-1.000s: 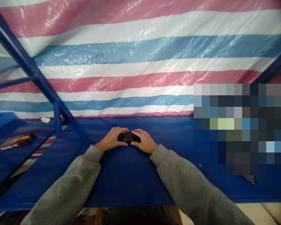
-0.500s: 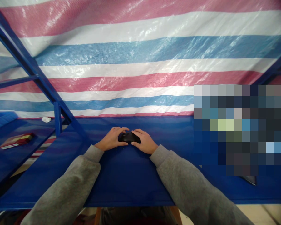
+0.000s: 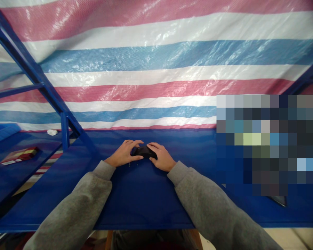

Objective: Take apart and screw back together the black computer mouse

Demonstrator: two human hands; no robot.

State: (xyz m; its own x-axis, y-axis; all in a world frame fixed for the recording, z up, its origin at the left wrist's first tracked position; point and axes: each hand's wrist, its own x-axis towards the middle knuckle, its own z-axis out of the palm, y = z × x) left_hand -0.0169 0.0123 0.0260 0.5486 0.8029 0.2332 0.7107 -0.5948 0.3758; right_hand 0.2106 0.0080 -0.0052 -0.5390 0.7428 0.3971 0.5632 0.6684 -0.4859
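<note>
I am cupping a small black rounded plastic object (image 3: pixel 145 151) between my left hand (image 3: pixel 123 154) and my right hand (image 3: pixel 161 157), and it is sitting at about the middle of the far part of a worktop covered in deep blue sheeting (image 3: pixel 146 201). My left fingers (image 3: pixel 134 143) are curling around its left end, with my thumb lying along its near side, while my right fingers (image 3: pixel 153 148) are closing over its right end, so both sets are wrapped on it from either side. It is staying low at the worktop, and I cannot tell whether it is lifted slightly or resting on the sheeting. My hands are working only on this object so far, and it is showing no visible opening or separated part. My grey sweatshirt sleeves (image 3: pixel 73 208) are reaching in from below. Off to the left, a red-and-yellow box (image 3: pixel 19 155) is lying on a blue shelf (image 3: pixel 44 146), well apart from my hands, and a crumpled white tissue (image 3: pixel 52 132) is sitting beyond it. A striped pink, white and blue tarpaulin (image 3: pixel 156 59) is hanging ahead of me.
</note>
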